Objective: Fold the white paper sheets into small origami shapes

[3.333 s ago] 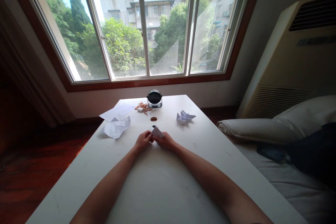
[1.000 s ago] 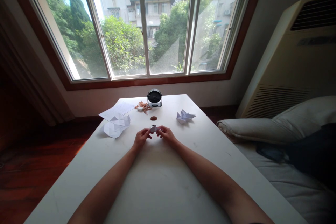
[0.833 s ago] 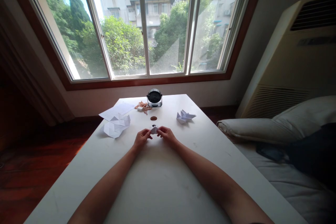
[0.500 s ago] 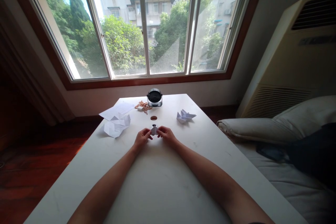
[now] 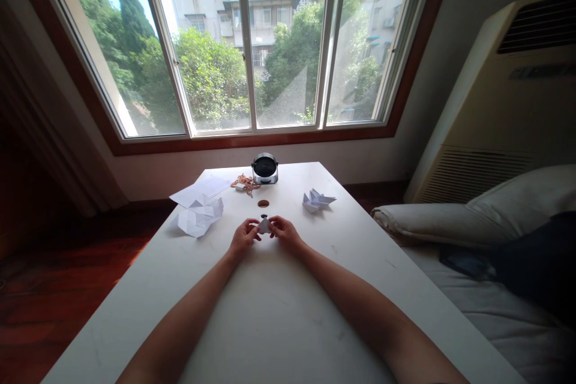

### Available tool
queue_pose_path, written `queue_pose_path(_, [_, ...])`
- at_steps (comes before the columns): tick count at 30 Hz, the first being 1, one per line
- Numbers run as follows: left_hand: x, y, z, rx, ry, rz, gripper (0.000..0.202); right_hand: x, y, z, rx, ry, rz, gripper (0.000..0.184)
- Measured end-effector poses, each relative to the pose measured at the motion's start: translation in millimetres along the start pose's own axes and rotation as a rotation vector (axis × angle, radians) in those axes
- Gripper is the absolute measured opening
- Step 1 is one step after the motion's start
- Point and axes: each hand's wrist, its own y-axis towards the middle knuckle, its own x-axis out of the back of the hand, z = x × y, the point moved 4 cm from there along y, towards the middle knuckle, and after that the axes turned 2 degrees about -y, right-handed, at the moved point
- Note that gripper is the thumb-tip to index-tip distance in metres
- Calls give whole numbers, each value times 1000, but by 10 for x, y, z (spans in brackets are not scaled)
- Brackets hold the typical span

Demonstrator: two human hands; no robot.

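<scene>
A small folded piece of white paper (image 5: pixel 264 226) is pinched between both of my hands over the middle of the white table (image 5: pixel 279 318). My left hand (image 5: pixel 243 237) grips its left side with closed fingers. My right hand (image 5: pixel 284 233) grips its right side the same way. Just beyond the paper a small dark round thing (image 5: pixel 263 216) lies on the table, partly hidden.
A folded paper figure (image 5: pixel 317 200) lies to the right. Crumpled folded sheets (image 5: pixel 198 216) and a flat printed sheet (image 5: pixel 201 189) lie at the left. At the far edge stand a small round fan (image 5: pixel 264 168), a tangled cord (image 5: pixel 243 183) and a brown disc (image 5: pixel 263 203). A bed with pillow (image 5: pixel 477 216) borders the table's right side.
The paper between my fingers has become smaller and more tightly folded than 3.3 s ago. My hands have shifted slightly away from me and stayed nearly still over the last second.
</scene>
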Motion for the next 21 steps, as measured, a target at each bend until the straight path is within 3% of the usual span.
queue_pose_path(21, [-9,5,40,6,29,17,44,-17,-21,56,16,-112,49,37])
